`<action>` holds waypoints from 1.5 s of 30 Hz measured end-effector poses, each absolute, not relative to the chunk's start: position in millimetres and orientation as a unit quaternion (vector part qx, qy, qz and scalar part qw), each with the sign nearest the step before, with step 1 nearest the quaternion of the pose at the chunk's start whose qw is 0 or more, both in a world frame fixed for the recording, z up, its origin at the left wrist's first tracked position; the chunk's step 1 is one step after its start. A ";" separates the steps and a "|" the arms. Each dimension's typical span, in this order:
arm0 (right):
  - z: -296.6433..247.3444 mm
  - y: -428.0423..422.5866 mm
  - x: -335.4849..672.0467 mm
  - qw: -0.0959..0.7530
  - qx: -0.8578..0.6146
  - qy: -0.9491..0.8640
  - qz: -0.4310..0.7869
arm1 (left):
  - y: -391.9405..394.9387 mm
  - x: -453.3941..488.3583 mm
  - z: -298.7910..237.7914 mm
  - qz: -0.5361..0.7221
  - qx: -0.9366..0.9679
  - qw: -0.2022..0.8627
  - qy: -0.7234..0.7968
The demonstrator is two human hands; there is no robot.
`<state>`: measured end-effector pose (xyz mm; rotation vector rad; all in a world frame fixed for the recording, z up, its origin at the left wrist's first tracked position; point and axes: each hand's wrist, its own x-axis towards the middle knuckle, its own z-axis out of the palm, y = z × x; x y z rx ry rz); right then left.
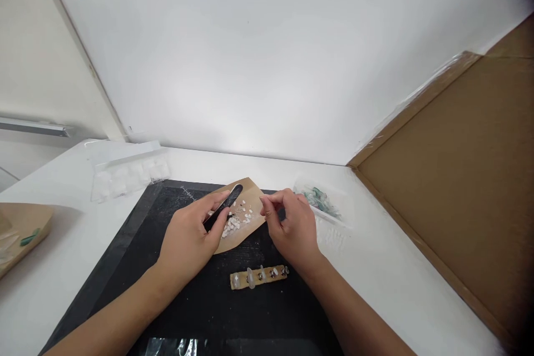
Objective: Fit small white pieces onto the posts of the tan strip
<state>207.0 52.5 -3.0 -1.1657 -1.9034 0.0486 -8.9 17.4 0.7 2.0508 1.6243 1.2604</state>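
Observation:
My left hand point(189, 236) is closed round a black tweezer-like tool point(223, 207) whose tip lies among several small white pieces point(237, 221) on a tan paper sheet point(246, 194). My right hand point(292, 225) hovers at the sheet's right edge with thumb and forefinger pinched together; what they hold is too small to see. In front of both hands, a tan strip point(258, 277) carries several small clear and metallic pieces. All of it rests on a black mat point(125, 267).
A clear plastic bag point(129, 169) lies at the back left of the white table. A clear bag with green bits point(323, 203) sits right of the mat. A brown tray point(20, 233) is at far left, a cardboard panel point(459, 178) leans at right.

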 end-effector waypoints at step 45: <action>-1.6 56.5 219.5 0.450 -0.487 -0.747 0.053 | 40.8 -32.8 -4.1 0.383 0.705 0.067 0.593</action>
